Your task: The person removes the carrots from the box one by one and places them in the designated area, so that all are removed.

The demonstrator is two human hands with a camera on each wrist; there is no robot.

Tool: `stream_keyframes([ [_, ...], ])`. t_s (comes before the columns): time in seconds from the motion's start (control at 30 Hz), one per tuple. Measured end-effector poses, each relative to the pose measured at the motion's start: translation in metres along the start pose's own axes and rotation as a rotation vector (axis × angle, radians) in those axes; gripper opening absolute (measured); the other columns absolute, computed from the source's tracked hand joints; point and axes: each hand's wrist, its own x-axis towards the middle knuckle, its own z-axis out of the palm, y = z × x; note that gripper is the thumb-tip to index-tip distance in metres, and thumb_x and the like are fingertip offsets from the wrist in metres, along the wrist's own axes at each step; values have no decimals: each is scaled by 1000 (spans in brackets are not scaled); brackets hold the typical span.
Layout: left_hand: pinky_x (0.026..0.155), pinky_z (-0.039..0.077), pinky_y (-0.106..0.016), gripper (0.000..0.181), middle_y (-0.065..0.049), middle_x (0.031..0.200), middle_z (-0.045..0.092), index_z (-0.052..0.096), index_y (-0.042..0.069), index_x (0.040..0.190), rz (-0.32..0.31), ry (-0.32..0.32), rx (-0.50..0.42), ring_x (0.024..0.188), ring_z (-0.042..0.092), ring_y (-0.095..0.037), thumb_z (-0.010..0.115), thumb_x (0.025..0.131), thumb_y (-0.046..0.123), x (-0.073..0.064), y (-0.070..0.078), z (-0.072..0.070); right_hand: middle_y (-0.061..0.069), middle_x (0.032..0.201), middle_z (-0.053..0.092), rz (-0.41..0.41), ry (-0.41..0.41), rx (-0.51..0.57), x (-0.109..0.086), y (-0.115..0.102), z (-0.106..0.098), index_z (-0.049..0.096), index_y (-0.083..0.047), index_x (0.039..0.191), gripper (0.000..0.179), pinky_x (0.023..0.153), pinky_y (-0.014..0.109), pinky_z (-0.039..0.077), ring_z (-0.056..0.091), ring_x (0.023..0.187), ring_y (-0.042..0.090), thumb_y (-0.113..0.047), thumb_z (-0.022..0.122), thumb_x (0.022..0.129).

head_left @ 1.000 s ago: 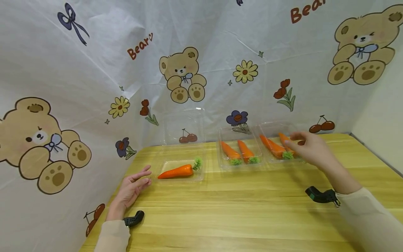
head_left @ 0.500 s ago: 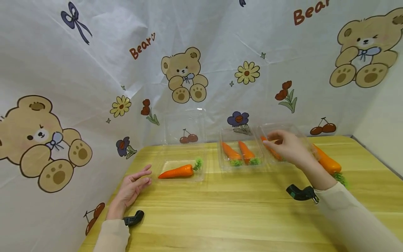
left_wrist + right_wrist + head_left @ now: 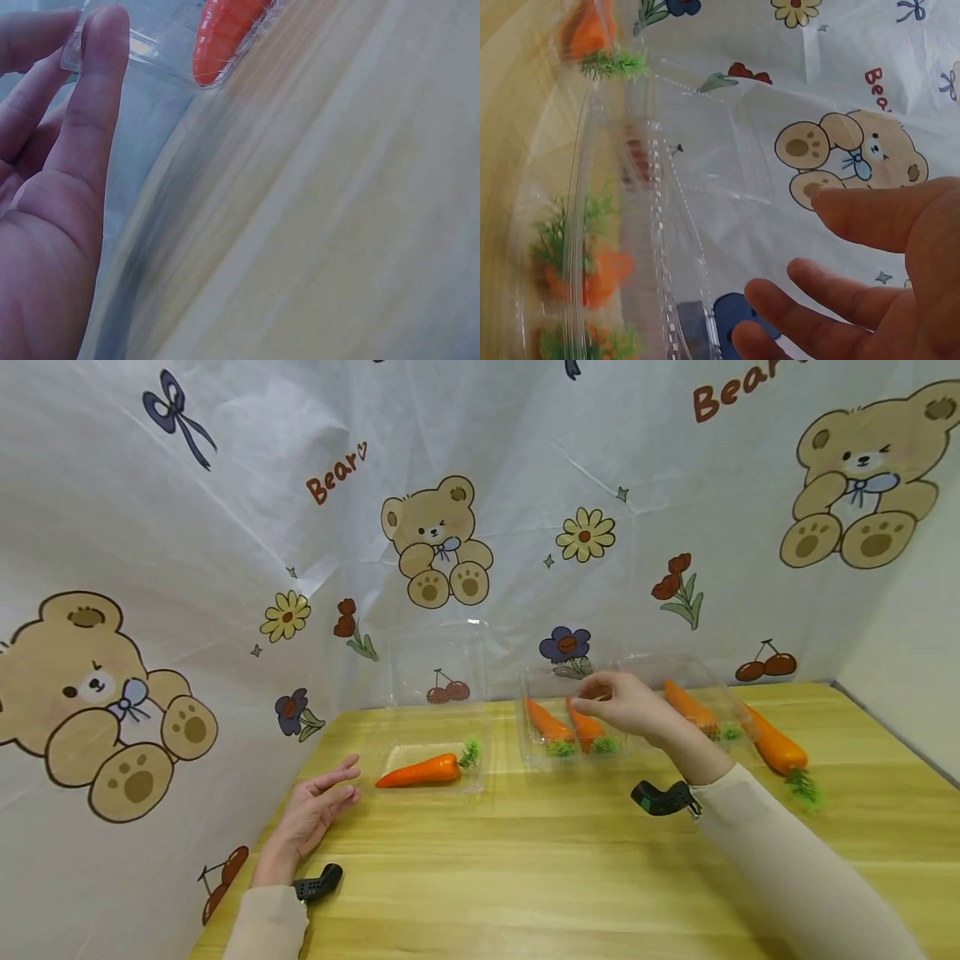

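Observation:
My left hand (image 3: pixel 318 810) rests near the left edge of an open clear plastic clamshell box (image 3: pixel 427 789), which holds one orange carrot (image 3: pixel 423 770). In the left wrist view, the thumb (image 3: pixel 105 45) overlaps the box's corner; whether it touches is unclear. My right hand (image 3: pixel 630 703) hovers over the right side of the middle clear box (image 3: pixel 528 752), its fingers loosely spread and holding nothing in the right wrist view. Two carrots with green tops lie there, one a left carrot (image 3: pixel 550 724). The right clear box (image 3: pixel 660 658) shows one carrot (image 3: pixel 690 708); the arm hides part of it.
Another carrot (image 3: pixel 776 745) lies at the right side of the right box, its green top towards the front. The wooden table (image 3: pixel 487 877) spans the front. A printed bear cloth (image 3: pixel 517 602) hangs behind and at the left; a pale wall (image 3: pixel 907 635) stands at the right.
My right hand has moved left from the right box to the middle box, uncovering the far-right carrot and the carrot in the right box. My left hand has stayed in place.

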Motion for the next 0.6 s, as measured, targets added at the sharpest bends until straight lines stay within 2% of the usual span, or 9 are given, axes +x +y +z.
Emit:
stream_keyframes([
  [0.13,94,60,-26,34,7,152,52,62,-13,133,-4,-10,2,109,72,-14,52,100,-13,-1,-1,1,18,135,63,-24,-89,52,12,-2,8,61,-4,135,43,106,55,51,56,128,38,-32,64,103],
  [0.33,94,60,-27,35,4,156,49,59,-15,134,2,-12,-9,109,72,-14,51,100,-13,0,-2,1,21,142,58,-39,-246,216,27,-6,16,56,-1,141,48,109,59,47,54,128,41,-30,62,104],
  [0.47,95,60,-27,35,5,155,49,60,-14,134,-6,-16,-4,108,72,-14,52,100,-12,0,-2,0,20,144,57,-36,-294,255,35,-10,24,58,-3,140,46,112,59,45,53,133,39,-28,65,103],
  [0.6,95,60,-27,35,5,156,49,61,-13,134,-4,-13,2,108,72,-14,52,101,-12,-1,-2,-1,20,140,60,-41,-324,285,47,-14,32,61,-6,137,41,111,59,47,57,128,36,-24,67,101],
])
